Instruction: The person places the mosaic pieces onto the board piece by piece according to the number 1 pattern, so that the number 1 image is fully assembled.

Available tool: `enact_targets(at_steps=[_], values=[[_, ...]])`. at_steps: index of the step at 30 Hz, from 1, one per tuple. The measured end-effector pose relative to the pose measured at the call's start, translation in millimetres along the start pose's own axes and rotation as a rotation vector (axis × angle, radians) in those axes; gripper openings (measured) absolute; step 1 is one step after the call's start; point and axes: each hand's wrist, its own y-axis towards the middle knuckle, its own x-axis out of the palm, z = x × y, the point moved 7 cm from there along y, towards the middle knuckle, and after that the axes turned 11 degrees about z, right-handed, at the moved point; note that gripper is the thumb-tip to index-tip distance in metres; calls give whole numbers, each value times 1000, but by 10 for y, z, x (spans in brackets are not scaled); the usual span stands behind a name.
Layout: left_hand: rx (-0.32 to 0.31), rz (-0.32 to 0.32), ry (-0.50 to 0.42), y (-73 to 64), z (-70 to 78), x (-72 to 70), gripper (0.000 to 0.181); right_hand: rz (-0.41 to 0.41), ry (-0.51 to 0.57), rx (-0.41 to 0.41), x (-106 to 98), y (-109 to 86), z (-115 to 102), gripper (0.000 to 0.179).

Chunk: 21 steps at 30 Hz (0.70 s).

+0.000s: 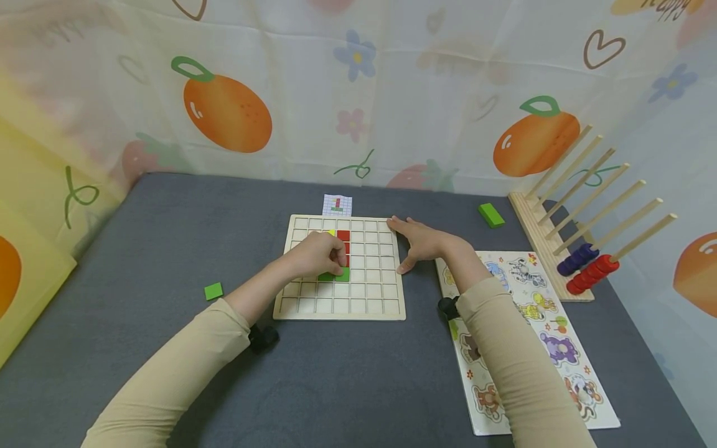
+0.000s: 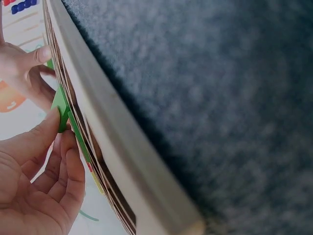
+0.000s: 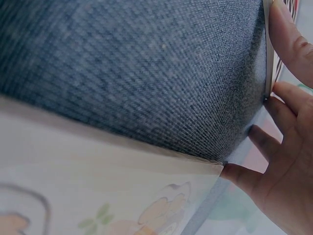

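Observation:
A wooden grid board (image 1: 375,308) lies flat on the dark grey cloth. My left hand (image 1: 318,254) is over its middle, and in the left wrist view it pinches a green block (image 2: 60,110) between thumb and fingers, right at the board's surface. Red tiles (image 1: 343,236) stand in a column beside a partly hidden yellow tile (image 1: 332,233), with green tiles (image 1: 342,274) below, partly covered by the hand. With fingers spread, my right hand (image 1: 420,241) touches the board's right side, its fingertips at the far corner and its thumb lower down the edge.
A small card (image 1: 337,204) with a coloured grid pattern lies behind the board. Loose green blocks lie at left (image 1: 213,291) and far right (image 1: 491,215). Under my right forearm is an animal puzzle board (image 1: 538,373). A peg stand (image 1: 560,264) with red and blue beads stands beyond it.

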Motion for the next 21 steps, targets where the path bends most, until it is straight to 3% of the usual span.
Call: enact_targets(at_steps=[21], values=[[22,17,19,24,-24,6,9,2,-3,-11,-3,14,1,112]])
